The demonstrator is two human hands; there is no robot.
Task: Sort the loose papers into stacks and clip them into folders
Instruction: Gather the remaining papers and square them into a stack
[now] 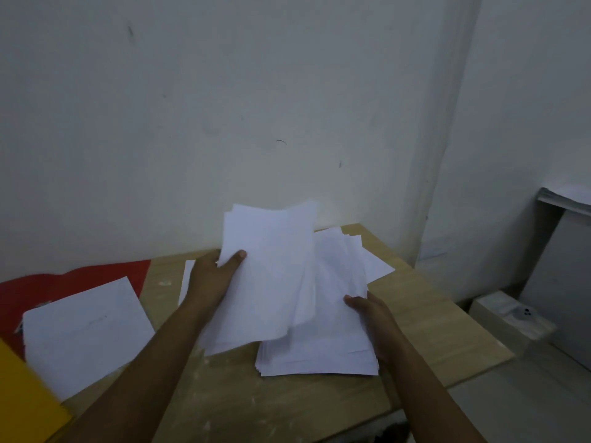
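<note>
1. Papers are what this moment turns on: a lifted sheaf [268, 276] of white sheets is raised off the worktop [425, 318], tilted up toward the wall, held at its left edge by the left hand [212, 279].
2. Left grip: thumb lies over the face of the sheaf and the fingers go behind it, so it is grasping those sheets.
3. Right grip: the right hand [372, 318] sits at the right edge of the main pile [319, 353], thumb on top; it seems to be steadying or pinching the upper sheets, though the fingers under the edge are hidden.
4. Relative to the grips, the main pile lies directly beneath the lifted sheaf and under the right hand, its sheets fanned unevenly at the far end.
5. Well to the left of the left grip lies a squared stack [86, 330], resting partly on a red folder [48, 286]; a yellow folder [25, 401] pokes in nearer the person.
6. Judged from this, the sorting step is in hand: a batch is being split off the loose pile, and nothing is clipped yet.
7. The next move likely calls for carrying the sheaf leftward to a stack, keeping the pinch firm so loose sheets do not slide out, while the right hand holds the pile still.
8. No clips are visible.
</note>
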